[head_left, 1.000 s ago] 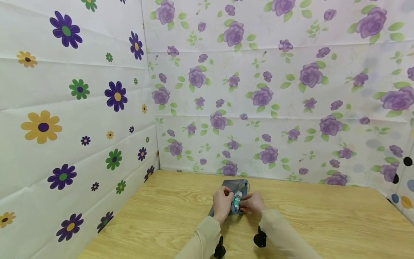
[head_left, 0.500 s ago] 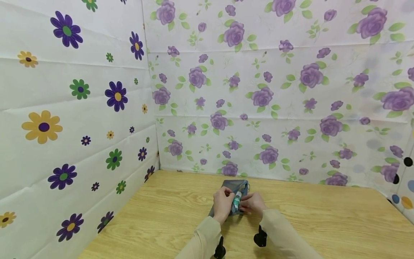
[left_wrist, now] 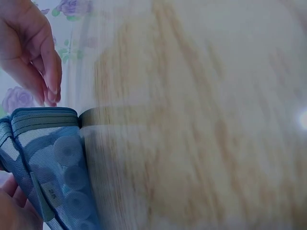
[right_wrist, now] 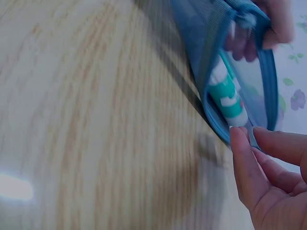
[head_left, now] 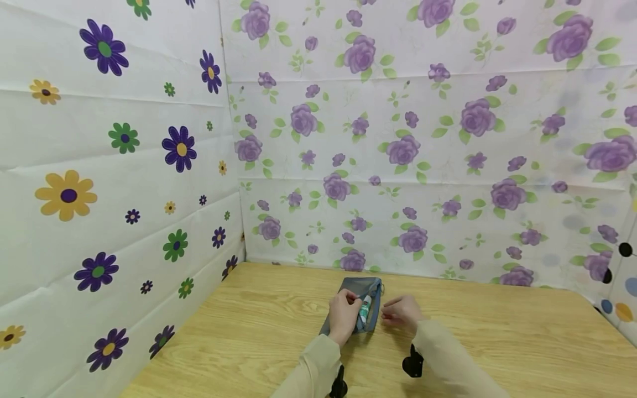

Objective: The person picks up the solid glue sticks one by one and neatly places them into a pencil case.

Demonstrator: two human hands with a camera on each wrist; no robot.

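Note:
A blue mesh zip pouch (head_left: 374, 309) lies on the wooden table with its zipped mouth spread. My left hand (head_left: 343, 316) grips the pouch's left edge, thumb and fingers on the rim. Inside the mouth sits a green and white tube that looks like a glue stick (right_wrist: 228, 98). To the right of the pouch, apart from it, is my right hand (head_left: 402, 313), its fingers loosely bent and holding nothing visible. Several round shapes (left_wrist: 74, 177) show dimly through the mesh in the left wrist view; their kind is unclear.
The wood-grain table (head_left: 478, 331) extends to both sides. Behind it hangs a white cloth (head_left: 428, 166) with purple roses, and on the left a sheet (head_left: 124, 177) with coloured flowers. Black wrist mounts (head_left: 413, 362) sit under the sleeves.
My right hand has let go of the pouch's right edge and moved right, away from it. My left hand keeps its grip, and the tube stays inside.

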